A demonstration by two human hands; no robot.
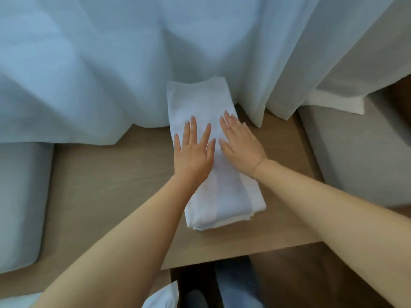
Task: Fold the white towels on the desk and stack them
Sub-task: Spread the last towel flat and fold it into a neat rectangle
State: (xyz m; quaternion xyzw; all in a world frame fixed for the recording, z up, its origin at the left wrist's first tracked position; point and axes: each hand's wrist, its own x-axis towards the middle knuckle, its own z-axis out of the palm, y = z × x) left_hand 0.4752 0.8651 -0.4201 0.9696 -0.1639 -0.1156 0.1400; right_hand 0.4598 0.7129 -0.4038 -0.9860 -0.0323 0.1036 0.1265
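Observation:
A white towel (224,196), folded into a long narrow strip, lies on the wooden desk (106,196) and runs away from me toward the curtain. Layered edges show at its near end. My left hand (194,152) lies flat on the towel's middle with fingers spread and straight. Beside it, my right hand (241,138) presses flat on the same towel, fingers together; a thin bracelet sits on that wrist. Part of another white cloth (162,296) shows at the bottom edge, below the desk.
A pale curtain (111,74) hangs along the desk's far side and rests on it. Grey cushioned seats stand at the left (20,207) and right (355,156). The desk's near edge (244,254) runs just below the towel. Dark floor lies beyond it.

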